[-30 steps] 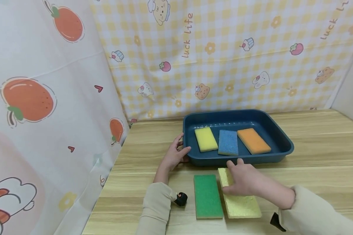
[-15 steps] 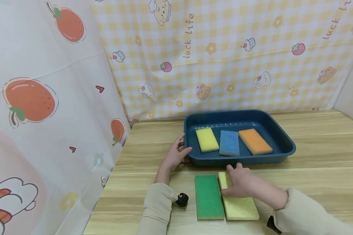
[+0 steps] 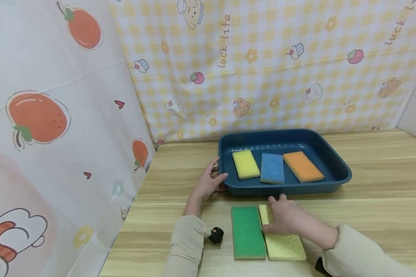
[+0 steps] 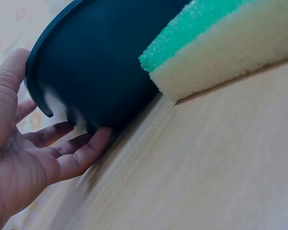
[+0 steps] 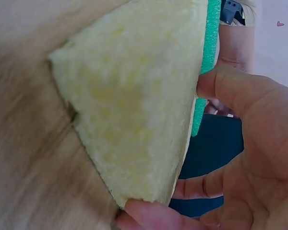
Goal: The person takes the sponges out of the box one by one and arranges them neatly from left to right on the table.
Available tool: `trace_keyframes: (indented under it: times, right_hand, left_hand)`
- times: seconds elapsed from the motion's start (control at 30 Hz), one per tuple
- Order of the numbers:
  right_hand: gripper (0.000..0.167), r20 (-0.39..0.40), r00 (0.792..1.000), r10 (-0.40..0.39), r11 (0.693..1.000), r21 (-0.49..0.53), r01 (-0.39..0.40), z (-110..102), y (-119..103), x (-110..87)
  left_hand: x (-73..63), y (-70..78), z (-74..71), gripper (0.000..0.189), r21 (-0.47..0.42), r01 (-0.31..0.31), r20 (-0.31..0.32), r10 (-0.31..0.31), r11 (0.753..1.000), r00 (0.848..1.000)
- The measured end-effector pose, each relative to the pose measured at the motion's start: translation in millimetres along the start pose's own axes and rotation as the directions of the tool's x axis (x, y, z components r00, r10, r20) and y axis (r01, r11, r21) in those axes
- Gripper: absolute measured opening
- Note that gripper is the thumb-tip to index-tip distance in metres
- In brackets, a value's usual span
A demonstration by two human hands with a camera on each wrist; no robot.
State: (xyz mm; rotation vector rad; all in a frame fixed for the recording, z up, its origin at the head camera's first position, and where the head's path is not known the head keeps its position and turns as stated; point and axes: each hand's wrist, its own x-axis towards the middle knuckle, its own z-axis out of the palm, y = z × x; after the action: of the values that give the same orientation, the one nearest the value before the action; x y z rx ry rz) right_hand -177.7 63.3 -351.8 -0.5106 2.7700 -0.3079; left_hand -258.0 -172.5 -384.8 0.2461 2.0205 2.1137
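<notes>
My left hand grips the left end of a dark blue baking pan, thumb at the rim and fingers against the outer wall. In front of the pan, my right hand holds a pale yellow sponge by its edges, the palm side over its far part. In the right wrist view the thumb is at one long edge of the pale sponge and fingertips are at its end. Close along its left side lies a green-topped sponge, whose cream lower layer shows in the left wrist view.
Inside the pan lie a yellow sponge, a blue sponge and an orange sponge, flat and side by side. The wood-grain table meets a checked cloth behind and a fruit-print cloth at left.
My right hand has brought the pale yellow sponge slightly nearer to me and turned it more in line with the green one. The left hand stays at the pan.
</notes>
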Motion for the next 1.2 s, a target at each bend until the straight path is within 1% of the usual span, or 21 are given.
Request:
trace_keyframes:
  times: [0.2, 0.43, 0.5, 0.57, 0.63, 0.73, 0.8, 0.83, 0.9, 0.97, 1.13, 1.2]
  right_hand:
    - [0.094, 0.01, 1.0, 0.008, 1.0, 0.009, -0.008, 0, 0, -0.5]
    - [0.093, 0.009, 1.0, 0.009, 1.0, 0.011, -0.009, 1, 1, 0.1]
    - [0.093, 0.009, 1.0, 0.008, 1.0, 0.014, -0.008, 1, 2, 0.2]
    - [0.093, 0.007, 1.0, 0.003, 1.0, 0.015, -0.003, 1, 2, 0.0]
    - [0.094, 0.005, 1.0, -0.006, 1.0, 0.023, 0.006, -1, 2, -1.1]
    - [0.096, 0.007, 1.0, -0.013, 0.999, 0.034, 0.013, -4, 2, -3.6]
    - [0.096, 0.007, 1.0, -0.016, 0.999, 0.04, 0.016, -7, 2, -5.7]
    - [0.095, 0.008, 1.0, -0.017, 0.999, 0.042, 0.017, -9, 2, -6.7]
    - [0.091, -0.01, 0.999, -0.03, 0.999, 0.03, 0.03, -13, 2, -8.7]
    - [0.083, -0.028, 0.999, -0.047, 0.999, 0.016, 0.047, -19, 2, -11.0]
    - [0.065, -0.044, 0.99, -0.136, 0.991, -0.002, 0.136, -41, 5, -12.7]
    - [0.052, -0.047, 0.985, -0.166, 0.986, -0.001, 0.166, -51, 6, -11.2]
  left_hand:
    - [0.6, -0.8, -0.8, 0.068, 0.011, 0.002, -0.003, -0.002, 1.0, 1.0]
    - [-1.8, -2.7, -1.1, 0.067, 0.032, -0.062, 0.009, 0.062, 0.998, 0.998]
    - [-1.4, -2.7, -1.0, 0.067, 0.026, -0.052, 0.006, 0.052, 0.998, 0.999]
    - [-3.1, 2.3, 0.7, 0.067, 0.019, -0.023, 0.003, 0.023, 1.0, 1.0]
    - [-2.3, 1.8, 0.6, 0.067, 0.018, -0.008, -0.003, 0.008, 1.0, 1.0]
    - [-3.7, 5.2, 1.7, 0.067, 0.017, 0.001, -0.002, -0.001, 1.0, 1.0]
    - [-3.7, 4.6, 1.7, 0.067, 0.017, 0.001, -0.004, -0.001, 1.0, 1.0]
    - [-5.5, 7.4, 2.5, 0.067, 0.013, 0.005, -0.002, -0.005, 1.0, 1.0]
    - [-8.2, 11.6, 3.7, 0.068, 0.006, 0.011, 0.003, -0.011, 1.0, 1.0]
    - [-8.5, 12.0, 3.8, 0.068, 0.001, 0.011, 0.006, -0.011, 1.0, 1.0]
    - [-0.8, -0.7, -0.2, 0.067, -0.015, -0.008, 0.006, 0.008, 1.0, 1.0]
    - [1.9, -5.4, -1.4, 0.067, -0.015, -0.015, 0.003, 0.015, 1.0, 1.0]
